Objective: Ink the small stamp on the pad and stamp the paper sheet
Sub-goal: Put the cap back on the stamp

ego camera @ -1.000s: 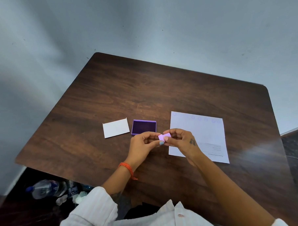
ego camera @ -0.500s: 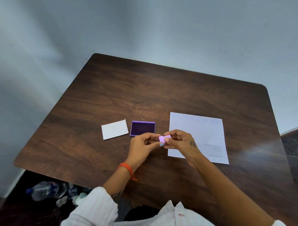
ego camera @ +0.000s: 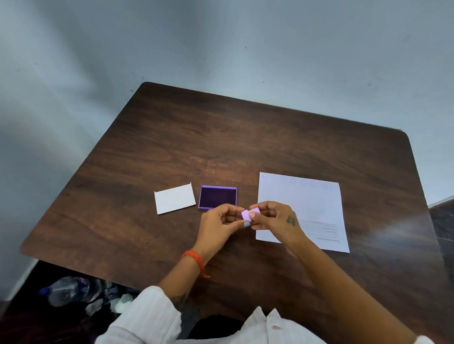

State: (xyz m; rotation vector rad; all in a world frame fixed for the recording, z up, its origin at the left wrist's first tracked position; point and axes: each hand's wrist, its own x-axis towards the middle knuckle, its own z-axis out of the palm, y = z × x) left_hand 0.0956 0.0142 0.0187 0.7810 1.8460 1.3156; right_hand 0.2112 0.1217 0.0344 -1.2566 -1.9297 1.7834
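A small pale-purple stamp (ego camera: 250,214) is pinched between the fingertips of my left hand (ego camera: 220,226) and my right hand (ego camera: 274,219), just above the table. An open ink pad (ego camera: 217,197) with a dark purple surface in a lilac case lies directly behind my left hand. The white paper sheet (ego camera: 303,207) lies to the right, partly under my right hand; a faint row of round stamp marks runs along its far edge and printed lines sit near its front edge.
The dark wooden table (ego camera: 219,146) stands against a grey wall. A white rectangular lid or card (ego camera: 174,199) lies left of the ink pad. On the floor at lower left lies a plastic water bottle (ego camera: 67,290) among small litter.
Both hands stay together on the stamp, with small finger shifts turning it slightly. The view has drifted a little; pad, card and paper have not moved.
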